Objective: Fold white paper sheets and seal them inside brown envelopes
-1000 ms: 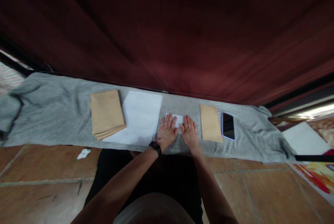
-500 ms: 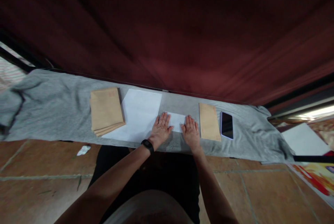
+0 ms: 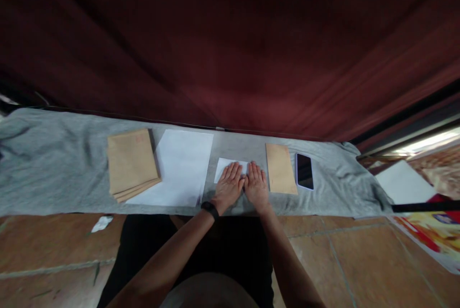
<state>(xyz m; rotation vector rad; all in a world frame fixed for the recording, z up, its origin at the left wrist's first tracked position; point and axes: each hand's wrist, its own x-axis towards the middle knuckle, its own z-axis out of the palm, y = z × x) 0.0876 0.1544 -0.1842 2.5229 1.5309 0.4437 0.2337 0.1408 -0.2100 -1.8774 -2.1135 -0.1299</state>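
Note:
A small folded piece of white paper [image 3: 222, 166] lies on the grey cloth, partly covered by both hands. My left hand [image 3: 230, 183], a black band at its wrist, presses flat on it with fingers stretched out. Close beside it, my right hand [image 3: 257, 187] also lies flat, over the paper's right end. The thumbs nearly meet. Left of my hands are larger white paper sheets [image 3: 185, 166]. A single brown envelope [image 3: 281, 169] rests to the right of my right hand.
A stack of brown envelopes [image 3: 132, 162] overlaps the white sheets at the left. A phone [image 3: 304, 171] lies right of the single envelope. Grey cloth [image 3: 72, 164] covers the narrow surface, with a dark red panel [image 3: 230, 59] rising behind it.
My left hand has slid right along the folded paper and now sits close to my right hand. More of the paper's left end shows. The view has shifted slightly.

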